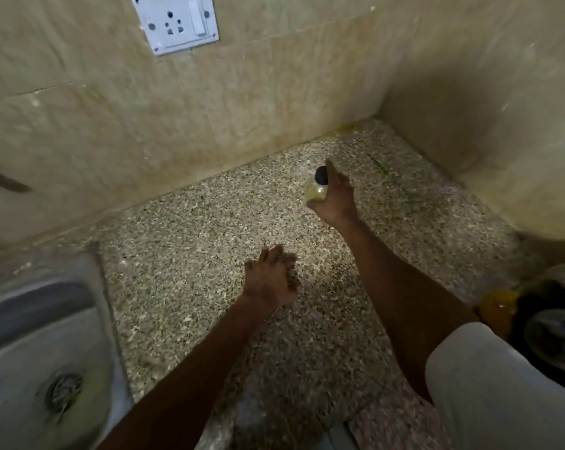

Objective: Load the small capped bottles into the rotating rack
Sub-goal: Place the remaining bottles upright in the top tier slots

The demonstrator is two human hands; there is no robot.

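My right hand [336, 198] grips a small clear bottle [314, 190] with a black cap and yellowish contents, held over the speckled counter [209, 222] near the back wall. My left hand [271, 277] hovers lower and to the left, fingers relaxed, holding nothing; it is blurred by motion. At the right edge stand clear, dark-topped containers [554, 336], one with orange contents [497, 308]; whether they belong to the rack cannot be told.
A steel sink [31, 352] with a drain fills the lower left. Tiled walls meet in a corner at the back right. A white wall socket [177, 22] sits high on the back wall. A tap handle [1, 180] juts in at the left edge.
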